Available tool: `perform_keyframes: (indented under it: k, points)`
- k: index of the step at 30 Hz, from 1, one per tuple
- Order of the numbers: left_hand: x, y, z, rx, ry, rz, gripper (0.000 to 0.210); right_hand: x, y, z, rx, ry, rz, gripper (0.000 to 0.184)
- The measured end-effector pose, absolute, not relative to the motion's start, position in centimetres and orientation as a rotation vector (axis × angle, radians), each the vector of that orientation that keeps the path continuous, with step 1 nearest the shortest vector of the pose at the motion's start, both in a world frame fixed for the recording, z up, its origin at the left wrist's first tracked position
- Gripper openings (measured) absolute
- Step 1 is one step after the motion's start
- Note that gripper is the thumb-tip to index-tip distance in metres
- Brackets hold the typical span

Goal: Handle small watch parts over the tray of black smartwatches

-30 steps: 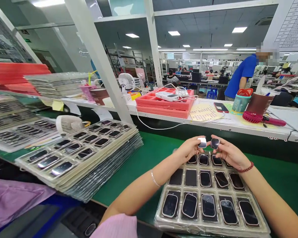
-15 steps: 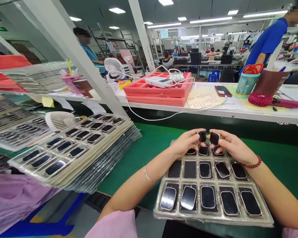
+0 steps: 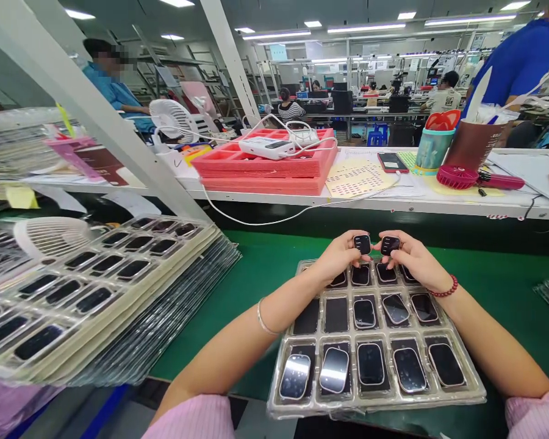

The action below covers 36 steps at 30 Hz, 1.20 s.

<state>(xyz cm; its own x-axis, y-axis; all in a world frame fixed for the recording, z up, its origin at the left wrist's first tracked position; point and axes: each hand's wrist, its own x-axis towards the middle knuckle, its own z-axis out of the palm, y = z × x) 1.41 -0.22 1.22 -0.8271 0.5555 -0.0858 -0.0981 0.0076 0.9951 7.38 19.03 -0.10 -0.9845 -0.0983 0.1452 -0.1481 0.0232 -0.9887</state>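
My left hand (image 3: 343, 253) is closed on a smartwatch case (image 3: 362, 244) without a strap, its dark screen facing me with small light marks on it. A second smartwatch case (image 3: 390, 245) is gripped by my right hand (image 3: 412, 259), level with the first and a small gap apart. Both are raised over the far edge of a clear plastic tray (image 3: 320, 332). Several more watch cases lie screen up in its pockets, such as a front-row case (image 3: 370, 364). Two second-row pockets at the left show only dark padding (image 3: 337, 314).
At left rises a tall stack of trays (image 3: 165, 317) with watch cases on top. A shelf behind holds red foam trays (image 3: 260, 174), a white device (image 3: 266, 147), a phone (image 3: 392, 163), a pink handheld fan (image 3: 457, 177) and cups. A person in blue (image 3: 515, 61) stands beyond.
Both watch screens were dark and now show small light marks. The two cases are turned more squarely toward me. My view has shifted to the right.
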Motion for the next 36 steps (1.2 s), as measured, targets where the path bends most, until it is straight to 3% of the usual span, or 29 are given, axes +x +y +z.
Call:
perform_keyframes:
  k: [7,11,16,22,36]
  points:
    - [1.5,-1.4,1.2,0.595,1.902,1.857,0.028,7.6,18.9,0.6,0.206,-2.249,2.090,0.031]
    - [1.6,-1.3,1.0,0.622,1.919,1.849,0.031,7.8,18.9,0.6,0.224,-2.263,2.065,0.029]
    - [1.5,-1.3,0.4,0.698,1.919,1.843,0.049,7.7,18.8,0.2,0.264,-2.298,2.022,0.038]
    - [1.4,-1.2,0.3,0.725,1.888,1.892,0.025,7.7,18.8,0.2,0.318,-2.366,1.969,0.029]
    - [1.5,-0.6,-0.3,0.794,1.883,1.907,0.023,8.2,18.6,-0.2,0.326,-2.383,1.941,0.028]
